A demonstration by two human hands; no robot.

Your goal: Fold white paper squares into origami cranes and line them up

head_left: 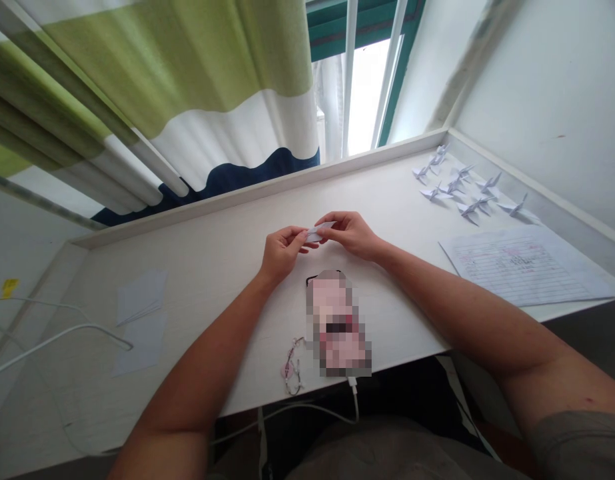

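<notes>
A small piece of folded white paper (314, 235) is pinched between my two hands above the middle of the desk. My left hand (283, 252) grips its left end between thumb and fingers. On the other end, the thumb and forefinger of my right hand (351, 235) are closed. Part of the paper is hidden behind my fingers, so its exact folded form is hard to make out. Just below my hands lies a phone (337, 323), blurred out, with a beaded strap (292, 367) beside it.
Several white paper cranes (457, 183) stand at the back right. In front of them lies a written sheet of lined paper (517, 263). Loose white sheets (140, 300) rest at the left. A white cable (356, 400) runs from the phone over the desk's front edge. A curtain (212, 87) hangs behind.
</notes>
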